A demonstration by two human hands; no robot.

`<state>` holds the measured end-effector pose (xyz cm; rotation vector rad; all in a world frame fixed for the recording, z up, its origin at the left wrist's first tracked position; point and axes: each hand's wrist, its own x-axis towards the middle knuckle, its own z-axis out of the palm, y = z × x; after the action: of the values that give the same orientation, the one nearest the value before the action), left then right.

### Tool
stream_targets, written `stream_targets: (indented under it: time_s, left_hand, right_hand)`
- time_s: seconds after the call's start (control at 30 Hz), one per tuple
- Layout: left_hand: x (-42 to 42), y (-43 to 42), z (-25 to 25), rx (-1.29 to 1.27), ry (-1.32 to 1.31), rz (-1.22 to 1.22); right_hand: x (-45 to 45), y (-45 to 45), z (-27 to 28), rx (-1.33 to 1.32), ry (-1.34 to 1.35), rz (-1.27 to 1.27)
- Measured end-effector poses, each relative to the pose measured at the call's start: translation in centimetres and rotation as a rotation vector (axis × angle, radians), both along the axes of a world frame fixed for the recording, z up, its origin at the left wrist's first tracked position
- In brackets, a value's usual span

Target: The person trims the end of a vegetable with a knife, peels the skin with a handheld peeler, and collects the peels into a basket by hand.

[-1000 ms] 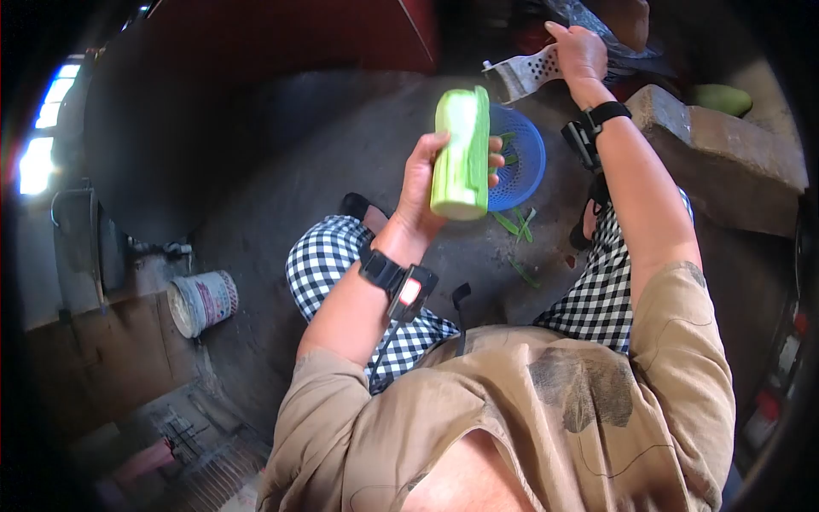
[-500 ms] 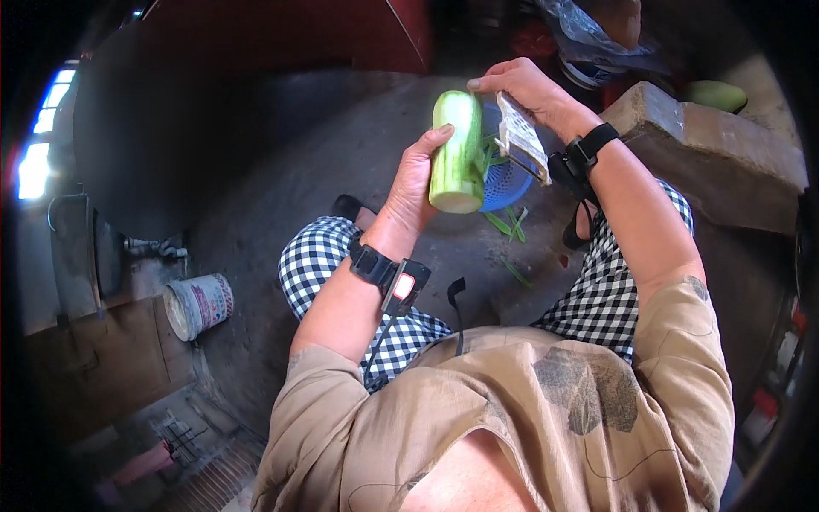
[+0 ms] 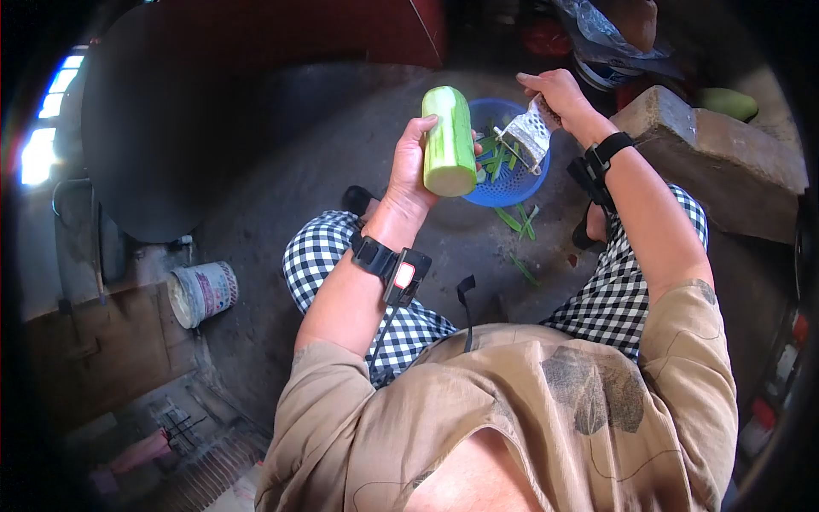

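Observation:
My left hand (image 3: 413,166) is wrapped round a thick, pale green peeled vegetable (image 3: 449,145), its cut end tilted toward me. To the right, my right hand (image 3: 559,101) grips a metal peeler (image 3: 526,136) with a perforated body, apart from the vegetable. Beneath the peeler, a blue plastic basket (image 3: 495,195) on the floor holds green peel strips (image 3: 498,160). A few more peels (image 3: 525,224) lie on the floor just below the basket.
A whitish bucket (image 3: 203,293) lies tilted at the left. Stone blocks (image 3: 717,154) stand at the right, with a green oval vegetable (image 3: 727,103) behind them. Clear plastic (image 3: 604,32) is at the upper right. My checkered knees flank the floor area.
The peeler was swung in beside the vegetable, then moved back to the right, away from it. My left hand has shifted slightly left with the vegetable.

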<state>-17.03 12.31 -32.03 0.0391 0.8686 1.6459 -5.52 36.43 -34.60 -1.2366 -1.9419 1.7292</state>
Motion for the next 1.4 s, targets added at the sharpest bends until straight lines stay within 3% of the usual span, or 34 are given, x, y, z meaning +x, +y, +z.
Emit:
stream_targets:
  time_s: [0.1,0.27,0.97,1.17,1.4]
  left_hand:
    - [0.6,0.2,0.6,-0.005,-0.023,0.016]
    - [1.6,0.8,0.1,0.014,-0.063,0.027]
    - [3.3,0.8,0.6,0.015,-0.063,-0.054]
    - [4.1,0.3,1.8,0.038,-0.030,-0.163]
    - [4.1,0.1,2.4,0.028,0.013,-0.225]
  right_hand:
    - [-0.5,-1.8,2.2,0.119,0.065,0.031]
    - [-1.3,-4.6,6.2,0.459,-0.129,0.035]
    - [-1.1,-5.1,6.7,0.641,-0.056,-0.058]
    - [-1.5,-4.1,6.3,0.711,-0.169,-0.029]
    - [-2.2,-0.1,4.5,0.753,0.028,-0.199]
